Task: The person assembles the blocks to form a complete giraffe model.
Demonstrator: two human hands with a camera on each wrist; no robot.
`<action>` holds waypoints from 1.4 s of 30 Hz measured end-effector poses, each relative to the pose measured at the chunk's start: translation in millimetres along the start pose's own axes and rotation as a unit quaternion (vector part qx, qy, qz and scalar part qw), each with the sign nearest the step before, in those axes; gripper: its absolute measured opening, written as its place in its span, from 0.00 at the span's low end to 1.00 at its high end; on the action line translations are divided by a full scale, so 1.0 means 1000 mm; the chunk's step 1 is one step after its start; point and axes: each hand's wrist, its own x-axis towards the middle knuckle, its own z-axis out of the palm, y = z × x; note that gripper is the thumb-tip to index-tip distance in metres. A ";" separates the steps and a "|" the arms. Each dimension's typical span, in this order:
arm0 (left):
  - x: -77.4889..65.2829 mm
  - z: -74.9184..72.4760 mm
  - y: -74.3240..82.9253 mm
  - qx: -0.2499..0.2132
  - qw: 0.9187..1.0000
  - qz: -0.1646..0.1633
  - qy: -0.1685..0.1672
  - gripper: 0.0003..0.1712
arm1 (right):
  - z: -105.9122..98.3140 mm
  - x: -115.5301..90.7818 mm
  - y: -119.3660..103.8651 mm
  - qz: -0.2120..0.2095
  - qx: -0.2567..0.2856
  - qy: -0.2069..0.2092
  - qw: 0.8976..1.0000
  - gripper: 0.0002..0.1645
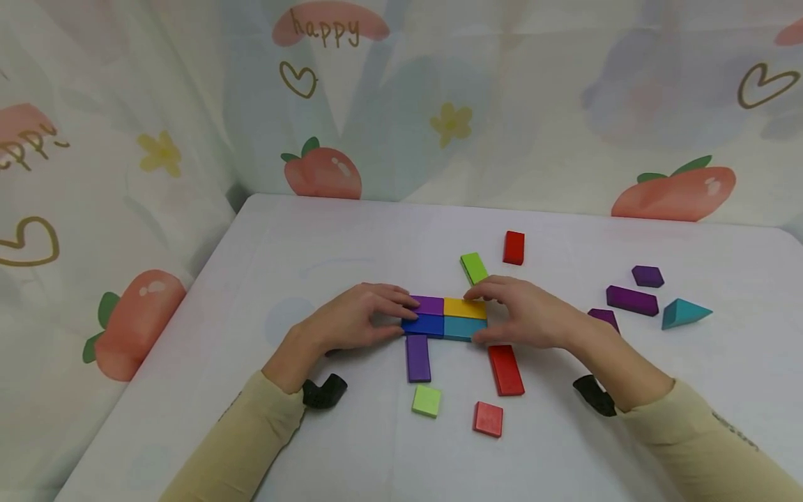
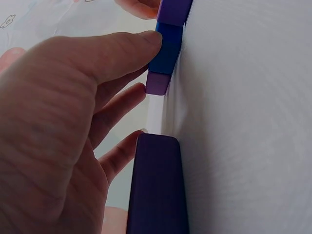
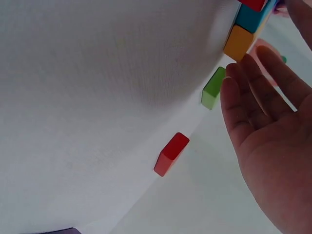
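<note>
Four flat blocks lie joined in a two-by-two rectangle: purple (image 1: 429, 305), dark blue (image 1: 423, 326), yellow (image 1: 465, 308) and light blue (image 1: 463, 329). At the left end, my left hand (image 1: 351, 314) touches the purple and dark blue blocks with spread fingers; its thumb (image 2: 139, 46) rests against the dark blue side. My right hand (image 1: 527, 314) is at the opposite end, fingertips by the yellow block's far edge and thumb by the light blue one. Below the rectangle extend a violet block (image 1: 418, 359) and a long red block (image 1: 506, 371); the violet one stands close beneath the dark blue.
Nearer me lie a light green square (image 1: 426, 401) and a red square (image 1: 488, 420). Beyond my right hand are a green block (image 1: 473, 268) and a red block (image 1: 514, 248). Dark purple blocks (image 1: 632, 300) and a teal triangular block (image 1: 684, 315) are on the right.
</note>
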 end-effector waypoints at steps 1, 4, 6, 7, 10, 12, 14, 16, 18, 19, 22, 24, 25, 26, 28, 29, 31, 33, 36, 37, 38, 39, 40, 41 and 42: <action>0.000 0.000 0.000 -0.001 1.000 -0.001 0.000 0.18 | 0.000 0.000 0.000 0.002 -0.001 -0.001 1.000 0.36; -0.001 0.000 0.001 -0.003 1.000 -0.003 -0.001 0.18 | 0.002 -0.001 0.000 -0.003 -0.003 0.000 1.000 0.35; -0.001 0.001 0.001 -0.006 1.000 -0.005 -0.001 0.18 | 0.003 -0.001 0.000 -0.005 -0.005 0.002 1.000 0.33; -0.001 0.001 0.001 -0.007 1.000 -0.005 -0.001 0.18 | 0.004 -0.001 0.000 -0.006 -0.006 0.003 1.000 0.33; -0.001 0.000 0.001 -0.006 1.000 -0.004 0.001 0.18 | 0.004 -0.001 0.000 -0.006 -0.007 0.004 1.000 0.33; -0.001 0.000 0.001 -0.006 1.000 -0.004 0.002 0.18 | 0.004 -0.001 0.000 -0.005 -0.008 0.005 1.000 0.32; 0.000 0.000 0.001 -0.006 1.000 -0.004 0.001 0.18 | 0.005 -0.001 0.000 -0.005 -0.007 0.005 1.000 0.32; 0.000 0.000 0.001 -0.006 1.000 -0.005 -0.002 0.18 | 0.005 -0.002 0.000 -0.005 -0.006 0.005 1.000 0.32; 0.000 0.000 0.002 -0.005 1.000 -0.006 -0.006 0.18 | 0.005 -0.003 0.000 -0.007 -0.004 0.006 1.000 0.32; -0.001 0.000 0.002 -0.006 1.000 -0.007 -0.008 0.18 | 0.006 -0.004 0.000 -0.008 -0.003 0.006 1.000 0.32; -0.002 0.000 0.004 -0.007 1.000 -0.007 -0.011 0.18 | 0.007 -0.005 -0.001 -0.011 -0.001 0.006 1.000 0.32; -0.003 0.000 0.004 -0.006 1.000 -0.007 -0.012 0.18 | 0.008 -0.006 -0.001 -0.012 0.002 0.007 1.000 0.31; -0.004 0.001 0.004 -0.005 1.000 -0.007 -0.013 0.18 | 0.009 -0.007 -0.002 -0.014 0.002 0.008 1.000 0.31; -0.004 0.001 0.005 -0.003 1.000 -0.007 -0.015 0.18 | 0.010 -0.007 -0.002 -0.013 0.004 0.008 1.000 0.31; -0.005 0.001 0.006 0.000 1.000 -0.006 -0.018 0.18 | 0.011 -0.008 -0.003 -0.011 0.005 0.009 1.000 0.31; -0.006 0.002 0.006 0.003 1.000 -0.005 -0.019 0.18 | 0.012 -0.009 -0.003 -0.011 0.004 0.009 1.000 0.31; -0.007 0.002 0.007 0.007 1.000 -0.004 -0.022 0.18 | 0.013 -0.010 -0.004 -0.011 0.002 0.008 1.000 0.31; -0.008 0.002 0.009 0.009 1.000 -0.002 -0.024 0.18 | 0.014 -0.011 -0.005 -0.010 0.001 0.008 1.000 0.31; -0.010 0.002 0.011 0.010 1.000 -0.001 -0.026 0.18 | 0.015 -0.013 -0.006 -0.011 0.000 0.006 1.000 0.31; -0.011 0.002 0.012 0.010 1.000 -0.001 -0.027 0.18 | 0.015 -0.013 -0.006 -0.013 -0.001 0.005 1.000 0.31; -0.011 0.002 0.012 0.010 1.000 -0.001 -0.028 0.18 | 0.015 -0.014 -0.007 -0.012 -0.002 0.005 1.000 0.31; -0.012 0.002 0.013 0.009 1.000 0.000 -0.028 0.18 | 0.015 -0.014 -0.007 -0.013 -0.003 0.004 1.000 0.31; -0.012 0.002 0.013 0.009 1.000 0.002 -0.029 0.18 | 0.015 -0.014 -0.007 -0.013 -0.003 0.003 1.000 0.31; -0.013 0.002 0.014 0.008 1.000 0.002 -0.029 0.18 | 0.015 -0.015 -0.008 -0.015 -0.005 0.002 1.000 0.31; -0.013 0.002 0.015 0.008 1.000 0.003 -0.030 0.18 | 0.015 -0.015 -0.008 -0.015 -0.005 0.001 1.000 0.31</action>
